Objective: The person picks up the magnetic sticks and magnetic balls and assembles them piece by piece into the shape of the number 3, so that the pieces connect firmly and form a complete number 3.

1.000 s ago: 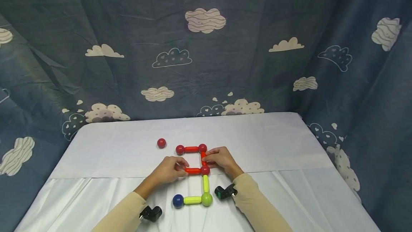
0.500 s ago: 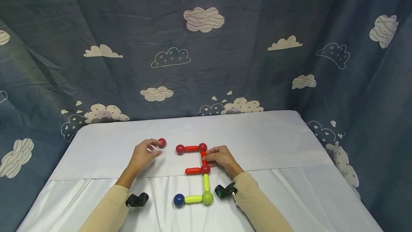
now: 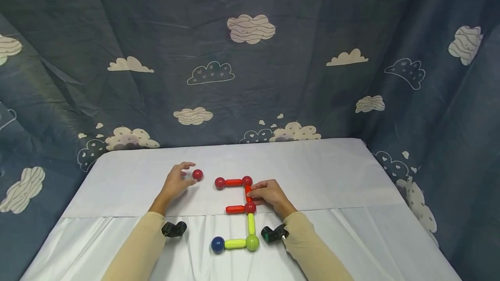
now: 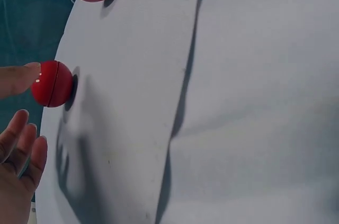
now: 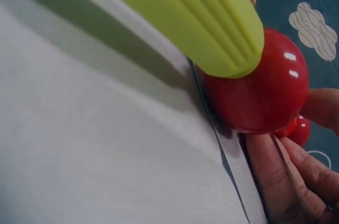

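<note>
My left hand [image 3: 176, 181] reaches beside a loose red ball [image 3: 197, 174] at the back left. Its fingers are spread apart, and in the left wrist view the thumb tip overlaps the ball [image 4: 53, 83]. With thumb and fingers, my right hand [image 3: 270, 194] pinches the upright red rod [image 3: 248, 191]. That rod joins two red balls, the upper one [image 3: 247, 181] and the lower one [image 3: 250, 207]. From these, red rods run left; the top rod [image 3: 233, 182] ends in a red ball [image 3: 220, 183], while the lower rod [image 3: 235, 209] has a free left end.
Below the joined red pieces, a yellow-green rod [image 3: 251, 224] leads to a yellow-green ball [image 3: 252, 242]. Another yellow-green rod [image 3: 235, 243] connects it to a blue ball [image 3: 218, 245]. A white cloth [image 3: 312, 164] covers the table, with a cloud-patterned curtain [image 3: 297, 90] behind.
My left hand has left the lower red rod's free end and moved left and away to the loose red ball. My right hand stays on the upright red rod.
</note>
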Demonstrator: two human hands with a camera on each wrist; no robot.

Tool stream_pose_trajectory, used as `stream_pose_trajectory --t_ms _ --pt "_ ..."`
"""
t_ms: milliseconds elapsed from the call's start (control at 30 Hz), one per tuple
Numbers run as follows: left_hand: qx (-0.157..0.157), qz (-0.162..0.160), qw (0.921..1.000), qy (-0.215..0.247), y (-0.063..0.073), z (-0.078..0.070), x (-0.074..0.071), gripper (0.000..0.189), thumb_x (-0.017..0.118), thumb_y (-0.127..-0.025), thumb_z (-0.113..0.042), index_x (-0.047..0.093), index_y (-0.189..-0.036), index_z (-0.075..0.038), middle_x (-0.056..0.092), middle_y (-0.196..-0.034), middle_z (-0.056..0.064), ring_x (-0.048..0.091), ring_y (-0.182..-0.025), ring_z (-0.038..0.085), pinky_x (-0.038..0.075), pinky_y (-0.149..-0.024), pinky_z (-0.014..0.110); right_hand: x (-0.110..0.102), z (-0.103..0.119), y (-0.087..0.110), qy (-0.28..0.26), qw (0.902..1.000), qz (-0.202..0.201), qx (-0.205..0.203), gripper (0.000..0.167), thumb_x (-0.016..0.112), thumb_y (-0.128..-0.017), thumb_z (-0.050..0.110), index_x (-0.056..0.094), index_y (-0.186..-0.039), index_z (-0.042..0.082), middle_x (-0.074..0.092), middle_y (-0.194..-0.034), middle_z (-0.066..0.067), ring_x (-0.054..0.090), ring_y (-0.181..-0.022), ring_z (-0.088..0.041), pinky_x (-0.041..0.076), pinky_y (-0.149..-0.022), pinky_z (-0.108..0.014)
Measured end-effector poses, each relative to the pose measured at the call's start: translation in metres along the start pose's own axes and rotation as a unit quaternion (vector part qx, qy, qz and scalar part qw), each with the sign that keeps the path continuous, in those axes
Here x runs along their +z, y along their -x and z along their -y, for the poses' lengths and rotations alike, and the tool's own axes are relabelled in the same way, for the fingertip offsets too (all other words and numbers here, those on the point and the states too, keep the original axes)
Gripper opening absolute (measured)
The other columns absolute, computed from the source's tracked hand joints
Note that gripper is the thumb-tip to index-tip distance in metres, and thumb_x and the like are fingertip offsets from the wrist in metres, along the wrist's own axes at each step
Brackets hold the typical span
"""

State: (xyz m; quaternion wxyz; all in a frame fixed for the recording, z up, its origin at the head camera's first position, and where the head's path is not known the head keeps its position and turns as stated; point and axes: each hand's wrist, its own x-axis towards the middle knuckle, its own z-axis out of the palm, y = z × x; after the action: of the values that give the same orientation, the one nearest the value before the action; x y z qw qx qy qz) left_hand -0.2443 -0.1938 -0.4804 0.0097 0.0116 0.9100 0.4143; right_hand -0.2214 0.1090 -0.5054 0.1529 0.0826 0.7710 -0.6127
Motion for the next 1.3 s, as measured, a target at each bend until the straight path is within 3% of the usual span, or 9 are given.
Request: stream_pose_trajectory --t_ms 267,633,867,1000,1300 --pt "-0.033 0.033 0.9985 -0.029 -0.011 -0.002 0.005 0.06 0.076 -0.08 -0.009 0.05 -0.134 -0.008 0.049 -0.129 0.022 0.054 -0.102 0.032 0.046 -0.087 0.046 0.002 0.001 -0.002 0.004 1.0 0.004 -0.002 0.025 0.079 -0.076 0.004 0.069 -0.098 -0.003 0.07 -0.085 -0.01 0.068 -0.069 -0.017 0.056 -0.062 -0.029" --pt "-0.05 0.056 0.995 -0.066 -0.018 0.002 0.007 0.048 0.069 -0.089 -0.031 0.055 -0.128 -0.008 0.052 -0.122 0.022 0.048 -0.115 0.036 0.041 -0.095 0.053 0.0 0.0 -0.001 0.002 1.0 0.008 -0.002 0.026 0.079 -0.076 0.005 0.07 -0.098 -0.003 0.07 -0.085 -0.009 0.068 -0.069 -0.017 0.056 -0.062 -0.03" --pt "-0.056 0.034 0.9944 -0.083 -0.014 0.004 0.007 0.04 0.07 -0.088 -0.024 0.058 -0.122 -0.007 0.059 -0.102 0.015 0.051 -0.098 0.029 0.045 -0.087 0.045 0.003 0.0 -0.001 0.01 0.9999 0.006 0.002 0.026 0.079 -0.076 0.005 0.069 -0.098 -0.003 0.07 -0.084 -0.009 0.067 -0.068 -0.016 0.056 -0.061 -0.029" --pt "-0.059 0.027 0.9951 -0.074 -0.013 0.005 0.005 0.039 0.072 -0.086 -0.021 0.059 -0.12 -0.007 0.061 -0.102 0.015 0.054 -0.096 0.028 0.047 -0.084 0.043 0.004 -0.001 -0.002 0.004 0.9999 0.013 0.001 0.027 0.079 -0.076 0.005 0.069 -0.099 -0.003 0.07 -0.084 -0.009 0.068 -0.068 -0.016 0.056 -0.062 -0.03" --pt "-0.032 0.04 0.9963 -0.069 -0.013 0.002 0.006 0.037 0.071 -0.087 -0.016 0.06 -0.12 -0.004 0.061 -0.104 0.015 0.054 -0.097 0.027 0.047 -0.084 0.042 0.0 0.001 0.001 -0.004 0.9999 0.01 -0.006 0.025 0.078 -0.077 0.005 0.069 -0.099 -0.004 0.07 -0.084 -0.01 0.068 -0.068 -0.016 0.056 -0.062 -0.029"
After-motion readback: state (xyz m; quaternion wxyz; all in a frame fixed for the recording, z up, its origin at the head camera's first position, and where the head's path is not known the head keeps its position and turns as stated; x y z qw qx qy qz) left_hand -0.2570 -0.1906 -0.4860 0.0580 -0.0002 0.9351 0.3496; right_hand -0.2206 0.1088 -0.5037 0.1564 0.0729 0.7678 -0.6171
